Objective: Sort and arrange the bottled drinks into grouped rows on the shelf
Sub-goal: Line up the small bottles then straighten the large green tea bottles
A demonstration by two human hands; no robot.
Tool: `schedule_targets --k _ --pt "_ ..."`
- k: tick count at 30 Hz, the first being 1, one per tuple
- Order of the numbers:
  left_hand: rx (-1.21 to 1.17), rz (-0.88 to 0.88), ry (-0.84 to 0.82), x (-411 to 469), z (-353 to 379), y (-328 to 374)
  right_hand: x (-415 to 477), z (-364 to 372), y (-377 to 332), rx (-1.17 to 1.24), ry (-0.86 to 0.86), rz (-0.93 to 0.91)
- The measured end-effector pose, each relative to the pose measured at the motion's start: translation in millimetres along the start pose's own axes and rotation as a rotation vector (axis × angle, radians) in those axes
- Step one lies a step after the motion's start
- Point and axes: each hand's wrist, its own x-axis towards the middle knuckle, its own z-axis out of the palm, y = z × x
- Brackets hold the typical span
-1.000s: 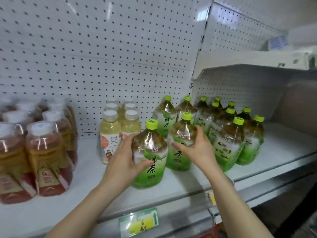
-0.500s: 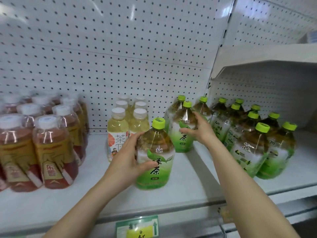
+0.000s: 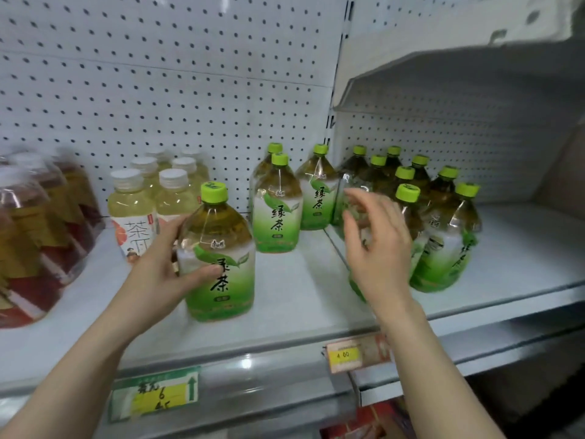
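Green tea bottle (image 3: 220, 251) in left hand (image 3: 158, 267)

Green-capped, green-labelled bottles (image 3: 221, 255) — white dotted pegboard (image 3: 158, 90) — white-capped yellow bottles (image 3: 133, 210)

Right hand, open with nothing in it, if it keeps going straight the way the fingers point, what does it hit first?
Most likely the green tea bottles bunched on the right shelf section: the right hand overlaps the front ones, though depth is unclear.

It was a shop: white metal pegboard shelving (image 3: 177, 99), yellow price tags (image 3: 343, 354) on the shelf edge, rows of identical green-capped plastic tea bottles (image 3: 440, 217) w/ other drinks.
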Motion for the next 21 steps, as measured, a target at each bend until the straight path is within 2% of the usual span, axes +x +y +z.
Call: schedule_targets --k 2,3,5,7,15,21 --pt "-0.005 -0.002 -0.005 4 15 5 -4 -25 17 -0.141 0.142 0.028" --pt "0.005 0.001 -0.004 6 23 9 -5 -34 26 -0.178 0.109 0.13" --pt "0.005 -0.007 0.006 9 37 16 -11 -45 44 -0.218 -0.153 0.368" --pt "-0.018 -0.033 0.023 9 46 24 -17 -49 55 -0.215 -0.379 0.465" --pt "-0.091 -0.062 0.027 6 53 25 -3 -7 60 -0.109 -0.483 0.377" --pt "-0.075 -0.053 0.027 4 53 29 25 59 48 -0.322 -0.486 0.389"
